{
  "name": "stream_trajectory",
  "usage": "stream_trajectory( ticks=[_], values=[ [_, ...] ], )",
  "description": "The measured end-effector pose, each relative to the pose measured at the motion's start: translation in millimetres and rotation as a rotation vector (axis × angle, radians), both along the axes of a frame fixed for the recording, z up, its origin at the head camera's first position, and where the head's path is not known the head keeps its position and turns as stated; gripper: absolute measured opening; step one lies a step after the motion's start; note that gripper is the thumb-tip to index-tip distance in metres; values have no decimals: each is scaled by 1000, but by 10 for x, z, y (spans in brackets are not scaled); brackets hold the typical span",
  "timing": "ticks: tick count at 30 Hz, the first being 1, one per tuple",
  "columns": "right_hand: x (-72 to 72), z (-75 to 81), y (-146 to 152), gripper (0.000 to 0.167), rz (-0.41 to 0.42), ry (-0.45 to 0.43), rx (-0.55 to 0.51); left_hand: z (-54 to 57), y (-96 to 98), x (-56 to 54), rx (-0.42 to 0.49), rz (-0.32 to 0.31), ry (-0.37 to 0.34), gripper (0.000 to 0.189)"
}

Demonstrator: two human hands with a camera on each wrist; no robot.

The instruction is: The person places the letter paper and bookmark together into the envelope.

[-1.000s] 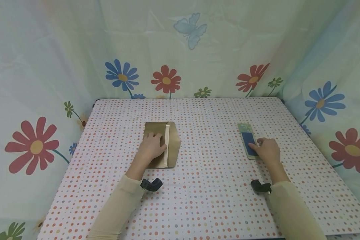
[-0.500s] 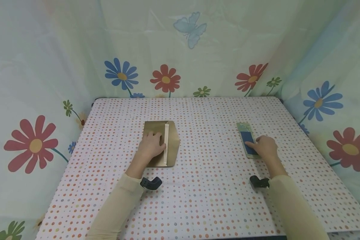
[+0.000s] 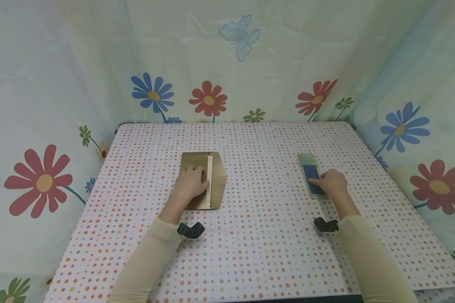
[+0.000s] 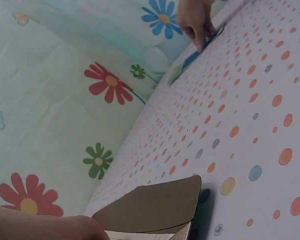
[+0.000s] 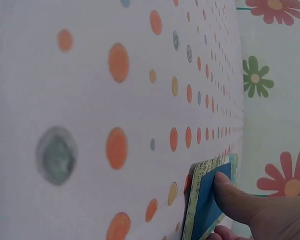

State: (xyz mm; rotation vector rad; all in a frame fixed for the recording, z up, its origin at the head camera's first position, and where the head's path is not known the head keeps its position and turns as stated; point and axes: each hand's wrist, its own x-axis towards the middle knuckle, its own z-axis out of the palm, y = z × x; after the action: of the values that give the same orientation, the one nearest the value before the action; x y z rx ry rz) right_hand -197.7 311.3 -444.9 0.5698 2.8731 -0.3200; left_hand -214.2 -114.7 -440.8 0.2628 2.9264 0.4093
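Note:
A gold paper envelope (image 3: 218, 181) lies on the table at left, its flap spread to the right and a pale strip along the flap's fold. My left hand (image 3: 189, 183) rests on it from above, thumb beside the strip; the palm hides part of the envelope. In the left wrist view the envelope's flap (image 4: 155, 205) stands slightly raised. At right lies a slim green patterned card-like piece with a blue panel (image 3: 310, 173). My right hand (image 3: 333, 184) pinches its right edge, thumb on the blue panel, fingers curled at the side. The right wrist view shows the thumb (image 5: 240, 200) on the blue.
A white dotted cloth (image 3: 258, 235) covers the table. Flower-printed curtains (image 3: 258, 50) enclose its back and both sides. A black wrist camera (image 3: 191, 230) sits at the left cuff, another wrist camera (image 3: 326, 225) at the right one.
My head view shifts slightly. My right thumb has slid a little further onto the blue panel, and the hand has moved slightly left. The left hand stays on the envelope.

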Motion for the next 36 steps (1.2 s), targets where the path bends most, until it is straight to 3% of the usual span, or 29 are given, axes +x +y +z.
stream_trajectory(
  ticks=[6, 20, 31, 36],
  values=[
    [-7, -18, 15, 67, -6, -6, -17, 9, 4, 4, 2, 4, -2, 52],
    [-16, 9, -21, 56, -165, -1, -166, 34, 13, 17, 4, 12, -4, 52],
    [9, -24, 96, 61, -131, 7, -323, 9, 3, 14, 7, 21, 3, 52],
    [47, -32, 147, 69, -61, 34, -382, 19, 5, 18, 13, 21, 0, 52]
  ],
)
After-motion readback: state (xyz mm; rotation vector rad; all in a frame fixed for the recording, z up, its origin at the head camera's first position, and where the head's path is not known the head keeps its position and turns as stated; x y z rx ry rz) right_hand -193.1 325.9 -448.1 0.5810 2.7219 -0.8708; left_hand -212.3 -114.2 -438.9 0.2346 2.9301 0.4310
